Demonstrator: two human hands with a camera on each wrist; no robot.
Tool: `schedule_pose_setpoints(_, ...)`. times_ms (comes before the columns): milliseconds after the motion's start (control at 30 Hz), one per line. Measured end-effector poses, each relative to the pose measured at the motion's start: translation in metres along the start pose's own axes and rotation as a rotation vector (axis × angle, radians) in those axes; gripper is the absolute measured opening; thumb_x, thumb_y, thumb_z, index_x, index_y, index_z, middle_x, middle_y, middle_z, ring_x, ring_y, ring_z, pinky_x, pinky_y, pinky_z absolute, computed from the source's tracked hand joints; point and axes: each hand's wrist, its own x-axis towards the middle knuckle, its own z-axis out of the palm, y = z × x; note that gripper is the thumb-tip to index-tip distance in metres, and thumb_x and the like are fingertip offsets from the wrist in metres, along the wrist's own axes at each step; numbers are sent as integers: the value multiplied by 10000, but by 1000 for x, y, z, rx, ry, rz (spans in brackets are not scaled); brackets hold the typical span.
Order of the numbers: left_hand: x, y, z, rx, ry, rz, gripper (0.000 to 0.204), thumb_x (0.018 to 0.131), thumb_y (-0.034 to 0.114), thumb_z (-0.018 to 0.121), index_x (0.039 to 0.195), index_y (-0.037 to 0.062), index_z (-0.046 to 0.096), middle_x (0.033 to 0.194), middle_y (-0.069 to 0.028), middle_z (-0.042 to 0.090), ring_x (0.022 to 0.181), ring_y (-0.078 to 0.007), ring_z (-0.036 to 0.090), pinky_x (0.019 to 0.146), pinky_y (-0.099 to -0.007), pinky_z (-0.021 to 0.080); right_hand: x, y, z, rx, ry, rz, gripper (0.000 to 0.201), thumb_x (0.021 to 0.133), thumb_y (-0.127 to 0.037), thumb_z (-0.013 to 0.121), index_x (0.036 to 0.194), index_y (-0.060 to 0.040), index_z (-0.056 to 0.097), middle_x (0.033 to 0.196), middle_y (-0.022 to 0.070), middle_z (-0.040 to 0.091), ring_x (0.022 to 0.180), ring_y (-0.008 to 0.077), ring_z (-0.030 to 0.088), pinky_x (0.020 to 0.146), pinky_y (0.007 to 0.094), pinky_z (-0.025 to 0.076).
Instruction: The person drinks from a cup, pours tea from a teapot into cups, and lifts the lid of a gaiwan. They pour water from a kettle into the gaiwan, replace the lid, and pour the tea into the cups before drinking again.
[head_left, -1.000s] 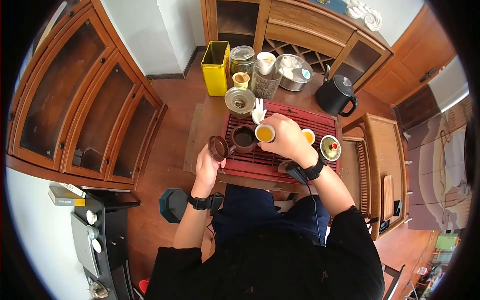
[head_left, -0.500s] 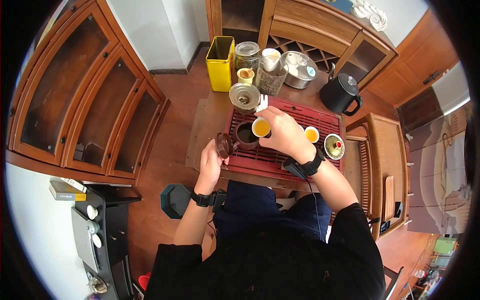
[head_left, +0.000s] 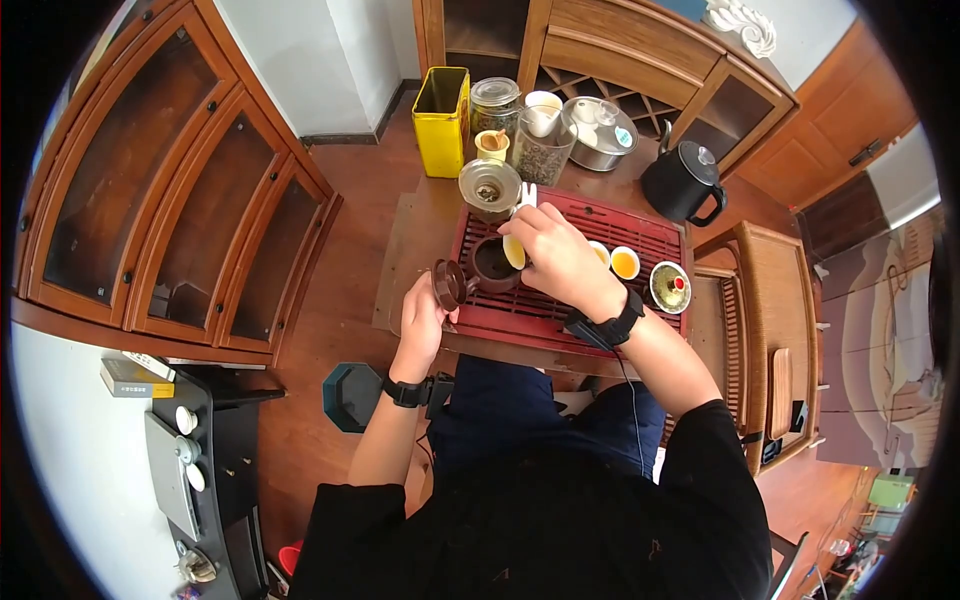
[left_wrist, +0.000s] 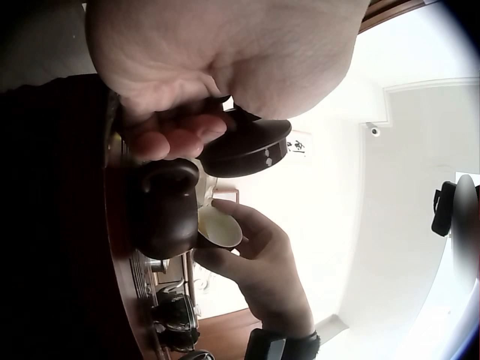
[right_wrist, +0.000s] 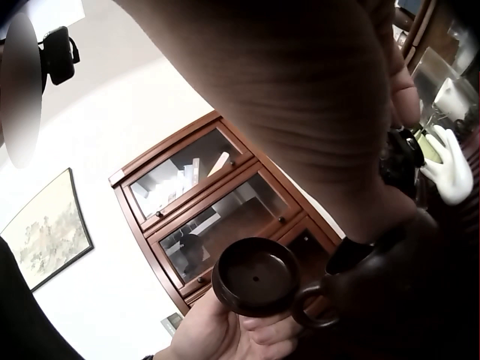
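My left hand [head_left: 420,315] grips a dark brown teapot lid [head_left: 449,285], its hollow underside turned to the right wrist camera. The lid is up beside the matching dark teapot [left_wrist: 169,217], which sits uncovered on a red slatted tea tray [head_left: 482,325]. My right hand [head_left: 560,255] pinches a small white teacup [head_left: 514,252] by its rim and side. This cup is tipped steeply at the teapot's mouth, with yellow tea visible inside. Just right of that hand stand two more teacups, one [head_left: 625,263] plainly filled with amber tea.
A lidded gaiwan [head_left: 670,286] stands at the tray's right end. Behind the teapot are a glass strainer pitcher [head_left: 490,190] and a white hand-shaped ornament [head_left: 528,194]. Farther back stand a yellow tin [head_left: 441,125], glass jars and a black kettle [head_left: 685,180].
The teacup in my right hand has tipped over toward the teapot, from nearly upright to steeply tilted. My left hand keeps the lid at about the same place.
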Motion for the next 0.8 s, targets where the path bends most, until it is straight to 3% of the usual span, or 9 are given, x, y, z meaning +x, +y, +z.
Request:
schedule_pose_setpoints(200, 0, -2, -3, 6, 18, -2, 362, 1124, 258, 315, 989, 26, 558, 792, -47, 559, 668, -113, 505, 627, -266, 436, 1, 3, 6, -16, 40, -120, 537, 613, 61, 732, 1139, -42, 696, 1118, 85, 628, 1054, 325, 575, 960, 418, 511)
schedule_pose_setpoints(267, 1, -5, -8, 13, -39, 1, 406, 1139, 341, 332, 1096, 13, 566, 868, -64, 578, 720, -145, 527, 660, -296, 444, 2, 4, 8, -20, 41, -135, 536, 614, 54, 734, 1139, -48, 700, 1122, 84, 630, 1057, 324, 577, 957, 416, 511)
schedule_pose_setpoints(333, 1, -6, -8, 7, -38, -1, 404, 1139, 336, 329, 1098, 12, 568, 871, -65, 581, 721, -145, 528, 660, -297, 445, 1, 3, 7, -23, 43, -150, 534, 615, 48, 736, 1139, -54, 704, 1126, 82, 632, 1060, 323, 578, 953, 415, 512)
schedule_pose_setpoints(500, 0, -7, -7, -15, -13, -4, 395, 1139, 305, 315, 1113, 9, 575, 880, -69, 590, 721, -144, 528, 659, -297, 447, -4, 18, -10, 65, 169, 102, 470, 626, -48, 809, 1079, -51, 687, 1007, 148, 696, 951, 366, 625, 894, 446, 528)
schedule_pose_setpoints(600, 1, -10, -10, -27, -27, 8, 388, 1138, 286, 307, 1132, 6, 576, 886, -69, 596, 719, -142, 528, 658, -297, 449, -8, 33, -22, 87, 142, 241, 447, 641, -48, 794, 1075, -16, 690, 1036, 187, 702, 1022, 389, 646, 942, 457, 533)
schedule_pose_setpoints(800, 1, -11, -10, -17, -39, 11, 387, 1137, 287, 313, 1141, 5, 578, 885, -66, 595, 718, -142, 532, 659, -298, 457, -18, 55, -17, 166, 82, 325, 424, 671, -65, 791, 1078, -8, 683, 1047, 201, 683, 1045, 400, 651, 951, 452, 535)
